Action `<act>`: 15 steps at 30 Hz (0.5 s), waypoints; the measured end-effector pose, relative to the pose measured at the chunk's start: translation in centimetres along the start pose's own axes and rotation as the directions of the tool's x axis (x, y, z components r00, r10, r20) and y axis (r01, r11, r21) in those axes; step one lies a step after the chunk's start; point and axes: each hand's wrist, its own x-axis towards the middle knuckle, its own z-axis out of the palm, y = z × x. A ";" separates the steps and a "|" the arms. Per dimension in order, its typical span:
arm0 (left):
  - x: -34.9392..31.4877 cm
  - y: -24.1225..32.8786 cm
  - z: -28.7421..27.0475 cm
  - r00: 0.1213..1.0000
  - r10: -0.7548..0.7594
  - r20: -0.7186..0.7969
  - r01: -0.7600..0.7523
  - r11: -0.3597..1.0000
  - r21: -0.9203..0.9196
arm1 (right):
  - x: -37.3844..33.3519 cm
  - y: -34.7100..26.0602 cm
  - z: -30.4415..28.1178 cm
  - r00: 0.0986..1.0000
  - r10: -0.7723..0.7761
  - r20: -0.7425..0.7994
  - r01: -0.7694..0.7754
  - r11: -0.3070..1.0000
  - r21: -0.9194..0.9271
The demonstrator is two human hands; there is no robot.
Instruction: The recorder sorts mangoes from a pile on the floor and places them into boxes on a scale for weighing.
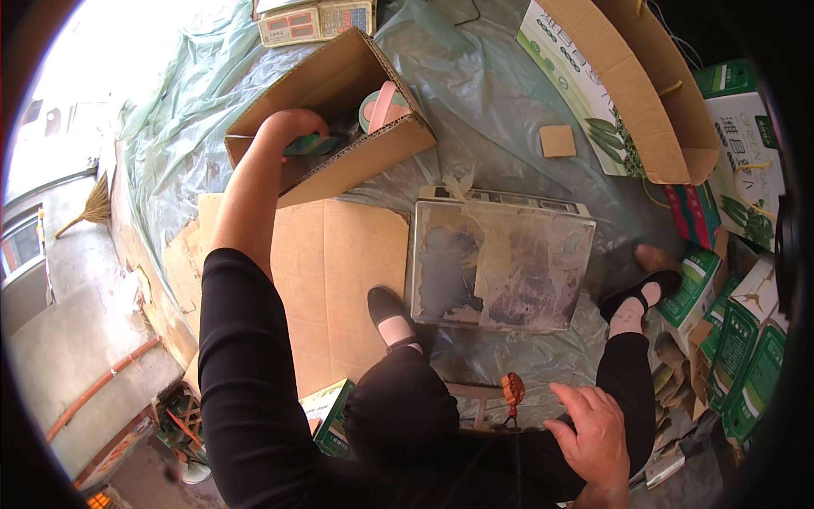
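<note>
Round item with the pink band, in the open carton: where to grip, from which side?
Likely the pink band, pinched across its narrow width, from above through the carton's open top. The band spans the round item; a carton wall crowds its right, the left hand is to its left.

Two hands [297, 125] [593, 431], two black shoes [387, 307] [668, 280], one straw broom [87, 216].

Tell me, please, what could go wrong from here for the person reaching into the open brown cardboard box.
The left hand inside the cardboard box might knock the round green object with a pink handle. The black left shoe, close to the worn, rectangular, grey metal-looking platform, could bump its edge.
</note>
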 end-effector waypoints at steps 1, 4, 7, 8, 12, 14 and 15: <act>-0.3 0.2 0.1 1.000 0.003 -0.027 -0.003 1.000 -0.007 | 0.0 0.0 0.0 1.000 0.008 0.008 -0.008 1.000 0.003; 0.1 0.1 -0.1 0.999 -0.018 -0.029 0.018 1.000 0.011 | -0.1 0.1 0.1 1.000 0.000 0.006 0.000 1.000 0.007; 0.4 -0.3 -0.5 1.000 -0.007 -0.010 0.008 1.000 0.025 | -0.2 0.1 0.1 1.000 -0.015 0.005 0.015 1.000 0.007; 0.5 -0.5 -0.6 1.000 -0.011 -0.010 0.011 1.000 0.024 | -0.2 0.0 0.2 1.000 -0.012 0.011 0.012 1.000 0.005; 0.9 -0.6 -0.1 0.998 0.062 -0.012 -0.061 0.996 0.068 | -0.4 0.1 0.4 1.000 -0.010 0.010 0.010 1.000 0.006; 0.9 0.5 1.3 0.983 0.176 -0.048 -0.172 0.981 0.088 | -0.7 0.1 0.4 0.999 0.041 0.025 -0.041 0.999 0.007; 1.1 1.4 2.1 0.962 0.266 -0.061 -0.253 0.953 0.169 | -1.0 0.3 0.3 0.997 0.077 0.004 -0.077 0.997 0.001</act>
